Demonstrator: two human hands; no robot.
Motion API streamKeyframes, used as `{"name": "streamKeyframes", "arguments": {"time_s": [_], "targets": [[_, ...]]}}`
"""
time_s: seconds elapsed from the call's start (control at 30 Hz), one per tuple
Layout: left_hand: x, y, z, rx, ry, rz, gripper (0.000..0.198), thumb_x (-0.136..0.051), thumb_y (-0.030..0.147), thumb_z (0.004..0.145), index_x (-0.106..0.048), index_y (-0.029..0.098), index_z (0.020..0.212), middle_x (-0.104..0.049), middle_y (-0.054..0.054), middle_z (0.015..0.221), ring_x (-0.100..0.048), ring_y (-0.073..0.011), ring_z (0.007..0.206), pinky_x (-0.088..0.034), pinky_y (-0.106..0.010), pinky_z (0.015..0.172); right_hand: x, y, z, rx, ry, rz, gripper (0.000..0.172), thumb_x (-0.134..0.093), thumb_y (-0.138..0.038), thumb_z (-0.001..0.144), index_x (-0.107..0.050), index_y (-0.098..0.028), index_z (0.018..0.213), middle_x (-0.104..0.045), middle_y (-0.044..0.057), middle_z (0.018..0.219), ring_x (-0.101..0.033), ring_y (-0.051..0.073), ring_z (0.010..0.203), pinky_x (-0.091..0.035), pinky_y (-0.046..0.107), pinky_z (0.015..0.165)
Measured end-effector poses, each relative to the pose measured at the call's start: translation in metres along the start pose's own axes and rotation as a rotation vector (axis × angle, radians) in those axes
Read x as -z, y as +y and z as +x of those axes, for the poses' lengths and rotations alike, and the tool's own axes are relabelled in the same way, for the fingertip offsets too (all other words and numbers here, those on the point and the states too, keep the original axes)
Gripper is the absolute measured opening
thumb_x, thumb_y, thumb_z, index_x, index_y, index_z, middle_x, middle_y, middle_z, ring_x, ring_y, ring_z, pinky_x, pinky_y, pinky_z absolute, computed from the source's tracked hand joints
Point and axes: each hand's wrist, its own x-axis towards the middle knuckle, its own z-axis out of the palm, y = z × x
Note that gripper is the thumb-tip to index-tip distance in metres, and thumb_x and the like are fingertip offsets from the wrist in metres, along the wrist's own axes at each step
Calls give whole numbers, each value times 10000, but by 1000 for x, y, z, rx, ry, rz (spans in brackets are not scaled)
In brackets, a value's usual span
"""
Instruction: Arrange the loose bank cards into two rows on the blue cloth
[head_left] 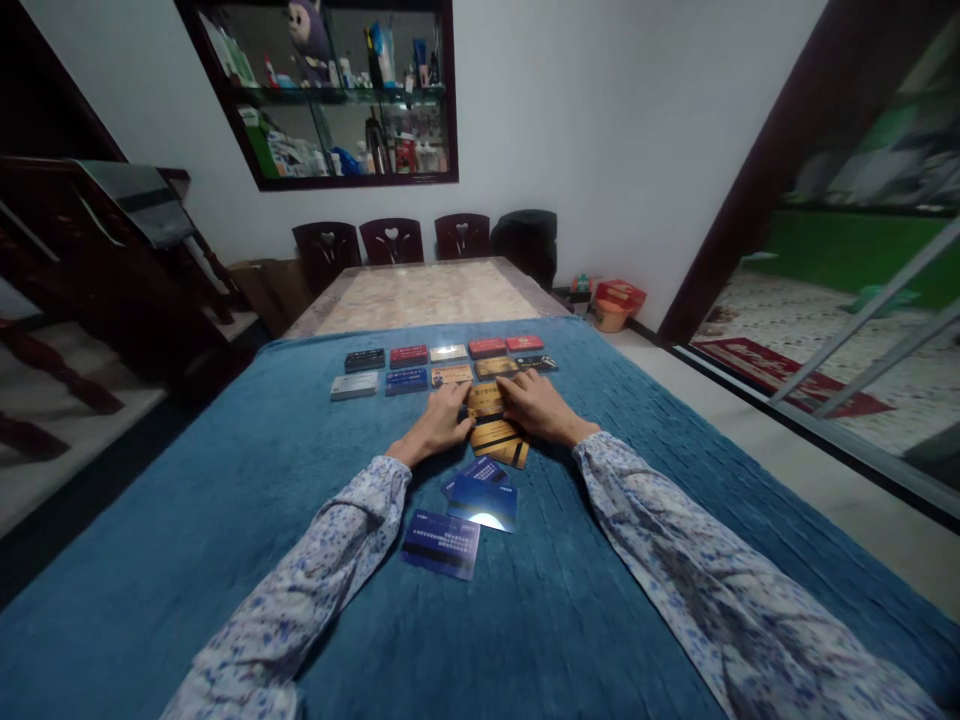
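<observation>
Left hand [435, 425]: grasping gold cards [495, 436], nine o'clock edge
Right hand [543, 407]: grasping their three o'clock edge
Blue cards [480, 497]: six o'clock

Blue tablecloth [225, 480] is lying bare outside your left hand [439, 420] and right hand [538, 403], leaving room sideways. Two rows of card stacks [450, 375] are standing in the way ahead; gold cards [492, 434] are filling the gap between your hands, and blue cards [442, 545] are lying nearer you.
</observation>
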Motion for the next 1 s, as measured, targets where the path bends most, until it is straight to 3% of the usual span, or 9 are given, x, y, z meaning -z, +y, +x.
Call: {"name": "streamKeyframes", "arguments": {"time_s": [0.47, 0.8, 1.0], "targets": [[13, 15, 16, 10, -107, 232, 367, -604, 257, 846, -574, 169, 1201, -545, -161, 1246, -501, -330, 1202, -421, -509, 991, 9, 6, 4, -35, -35, -65, 525, -687, -326, 858, -568, -204, 1354, -574, 181, 1316, -468, 338, 1158, -420, 386, 825], [15, 4, 54, 31, -140, 307, 342, -588, 273, 861, -572, 177, 1188, -567, -163, 1229, -483, -343, 1191, -396, -543, 986, 17, 30, 40, -34, -128, -42, 414, -662, -270, 864, -583, -184, 1261, -549, 189, 1296, -458, 329, 1198, -477, 404, 833], [15, 0, 76, 47, -186, 376, 251, -594, 262, 853, -616, 161, 1081, -587, -184, 1223, -476, -370, 1202, -355, -611, 994, 20, 39, 61, -50, -164, -77, 310, -640, -266, 865, -643, -179, 1163, -562, 193, 1298, -484, 335, 1196, -471, 451, 898]]}}
